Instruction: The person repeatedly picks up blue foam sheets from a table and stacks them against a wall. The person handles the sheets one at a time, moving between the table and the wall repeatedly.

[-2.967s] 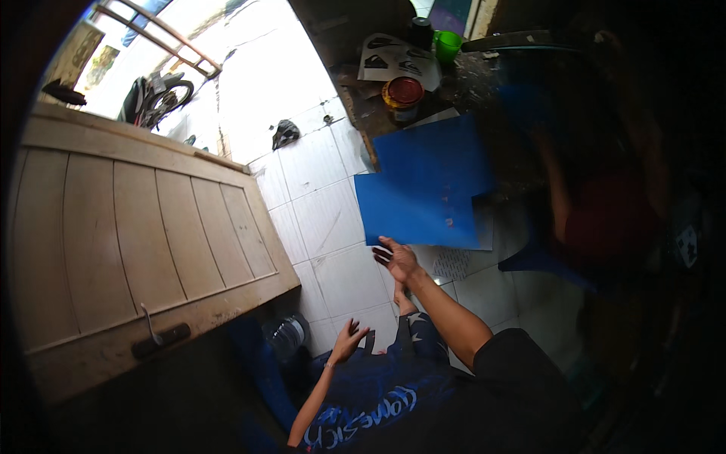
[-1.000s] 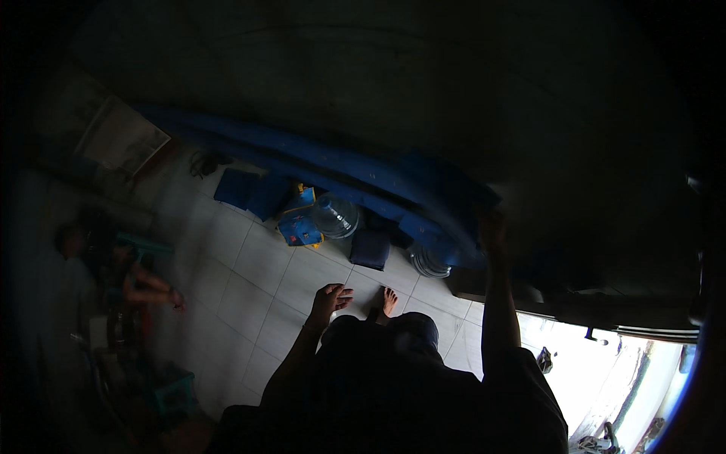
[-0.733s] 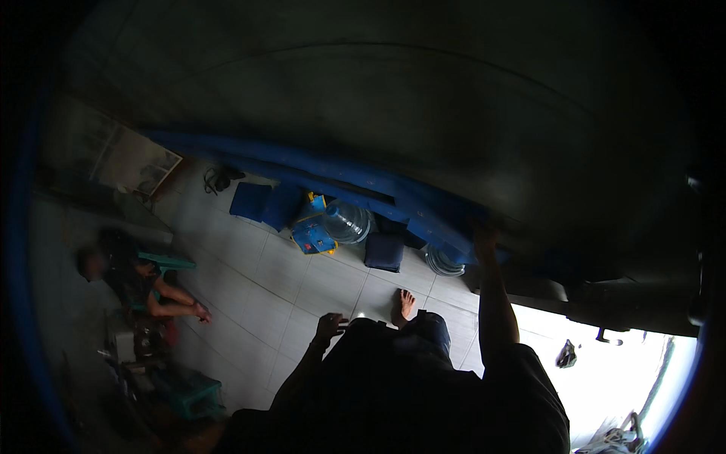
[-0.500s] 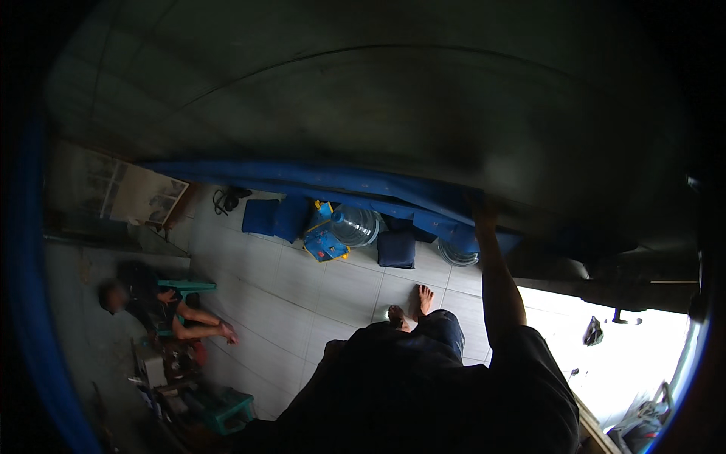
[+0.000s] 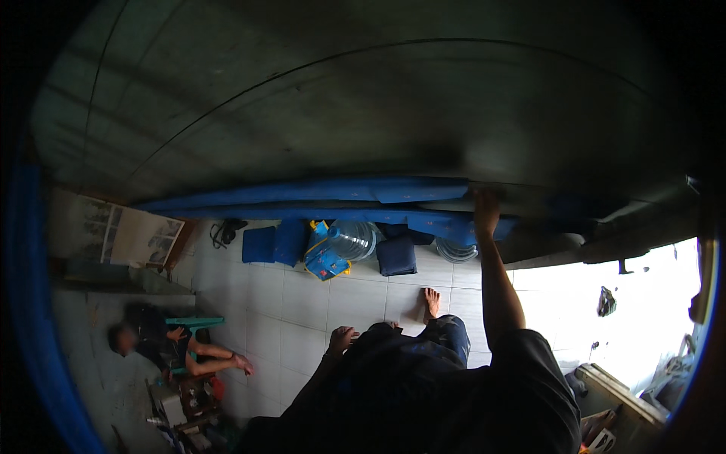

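Long blue strips [image 5: 318, 189] run along the lower edge of a dark, broad surface [image 5: 340, 106] across the upper view. My right hand [image 5: 486, 208] reaches up to them near their right part, fingers in shadow at the edge; whether it grips anything there is unclear. My left hand [image 5: 342, 337] is low beside my dark clothing, fingers loosely bent and apart, holding nothing visible. Below the strips lie a clear water jug [image 5: 352, 240], a blue-and-yellow bag [image 5: 325, 261] and a dark blue cushion [image 5: 396, 256].
At lower left a person [image 5: 155, 340] sits on a green stool [image 5: 206, 321] beside cluttered objects [image 5: 178, 405]. A bright doorway [image 5: 650, 303] is at right, with a wooden ledge [image 5: 620, 393] below it. More blue cushions [image 5: 259, 246] are on the tiled floor [image 5: 302, 318].
My view has swung from the door and table to this blue-edged surface. Over the last second my right hand stays raised at the strips while the scene tilts more level.
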Tool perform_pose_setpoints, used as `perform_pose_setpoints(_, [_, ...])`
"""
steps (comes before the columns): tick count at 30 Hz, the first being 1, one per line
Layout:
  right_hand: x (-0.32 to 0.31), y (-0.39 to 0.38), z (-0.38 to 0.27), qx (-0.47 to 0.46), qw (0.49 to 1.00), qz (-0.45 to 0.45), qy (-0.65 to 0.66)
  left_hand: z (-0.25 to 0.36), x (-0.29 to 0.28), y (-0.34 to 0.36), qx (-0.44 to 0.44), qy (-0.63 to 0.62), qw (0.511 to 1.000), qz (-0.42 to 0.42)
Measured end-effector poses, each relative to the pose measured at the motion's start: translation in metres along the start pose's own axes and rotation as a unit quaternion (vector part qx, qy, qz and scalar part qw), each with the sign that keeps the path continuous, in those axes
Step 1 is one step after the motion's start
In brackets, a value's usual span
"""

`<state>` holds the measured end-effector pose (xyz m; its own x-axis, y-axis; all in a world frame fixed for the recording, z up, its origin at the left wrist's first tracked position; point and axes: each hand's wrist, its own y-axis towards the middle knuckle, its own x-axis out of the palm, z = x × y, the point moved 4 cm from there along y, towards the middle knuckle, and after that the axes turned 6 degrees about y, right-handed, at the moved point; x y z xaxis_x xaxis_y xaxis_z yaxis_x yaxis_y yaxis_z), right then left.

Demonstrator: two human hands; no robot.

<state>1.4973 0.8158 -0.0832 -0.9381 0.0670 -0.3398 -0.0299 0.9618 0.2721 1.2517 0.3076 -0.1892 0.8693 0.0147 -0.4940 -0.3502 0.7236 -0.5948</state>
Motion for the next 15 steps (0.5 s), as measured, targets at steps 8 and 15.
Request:
perform_pose_setpoints(8, [-0.060, -0.255, 0.102, 0.414, 0.905, -0.097, -0.005, -0.005, -0.034, 0.034, -0.112, -0.071, 0.989, -0.062])
perform_pose_setpoints(15, [-0.052, -0.457, 0.080, 0.575, 0.809, -0.101, 0.071, -0.052, -0.064, 0.053, -0.124, -0.148, 0.976, -0.105])
